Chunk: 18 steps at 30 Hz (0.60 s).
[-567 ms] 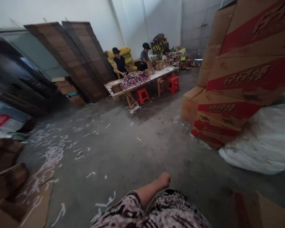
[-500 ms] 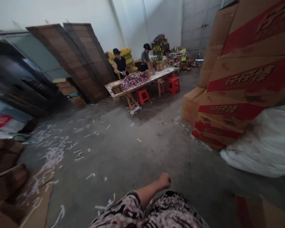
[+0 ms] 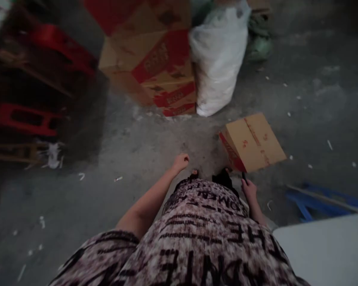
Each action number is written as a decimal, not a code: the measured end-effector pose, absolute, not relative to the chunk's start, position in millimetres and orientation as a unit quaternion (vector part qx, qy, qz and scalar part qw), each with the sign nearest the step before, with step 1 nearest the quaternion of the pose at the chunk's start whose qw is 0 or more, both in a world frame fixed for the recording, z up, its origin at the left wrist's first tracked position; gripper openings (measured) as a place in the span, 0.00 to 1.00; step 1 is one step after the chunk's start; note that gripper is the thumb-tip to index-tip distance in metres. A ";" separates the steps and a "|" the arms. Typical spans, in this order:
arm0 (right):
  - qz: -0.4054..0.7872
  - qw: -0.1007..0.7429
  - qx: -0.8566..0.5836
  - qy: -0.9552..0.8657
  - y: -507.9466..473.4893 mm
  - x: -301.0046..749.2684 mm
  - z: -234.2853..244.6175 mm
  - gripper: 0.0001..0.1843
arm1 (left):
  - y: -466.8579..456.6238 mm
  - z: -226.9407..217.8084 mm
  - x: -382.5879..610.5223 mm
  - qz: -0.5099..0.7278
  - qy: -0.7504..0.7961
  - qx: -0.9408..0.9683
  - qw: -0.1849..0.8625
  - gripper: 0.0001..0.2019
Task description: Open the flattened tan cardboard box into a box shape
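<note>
My left hand hangs over the concrete floor in a loose fist, and nothing shows in it. My right hand is closed around a slim dark object; its kind cannot be made out. Just beyond that hand, a closed cardboard box with a red printed side rests on the floor, its top seam running across it. Whether the dark object touches the box I cannot tell.
Printed cartons are stacked ahead, beside a full white sack. Red stools stand at left, blurred. To the right are a blue frame and a white surface. Paper scraps dot the floor.
My view has swung right and down, away from the people at the table. The carton stack now appears further left. My right hand and the whole box have come into view.
</note>
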State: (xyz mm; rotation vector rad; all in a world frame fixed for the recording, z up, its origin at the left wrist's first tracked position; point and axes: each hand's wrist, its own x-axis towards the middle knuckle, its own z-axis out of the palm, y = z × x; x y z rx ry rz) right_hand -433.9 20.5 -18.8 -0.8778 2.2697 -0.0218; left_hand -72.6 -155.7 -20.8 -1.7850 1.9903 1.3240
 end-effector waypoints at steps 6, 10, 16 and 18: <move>-0.011 0.359 -0.216 0.908 67.9 -502.4 -44.0 0.21 | -129.1 -31.9 -153.2 0.443 0.687 -0.549 0.178 0.10; -0.043 0.388 -0.190 0.901 63.5 -535.5 -50.3 0.21 | -121.8 -37.4 -202.1 0.447 0.685 -0.528 0.229 0.12; -0.052 0.462 -0.177 0.868 7.8 -583.9 -82.0 0.23 | -128.7 -55.6 -247.1 0.465 0.662 -0.519 0.276 0.20; -0.057 0.474 -0.186 0.859 -29.0 -600.3 -98.9 0.21 | -137.1 -63.3 -257.7 0.474 0.648 -0.519 0.291 0.19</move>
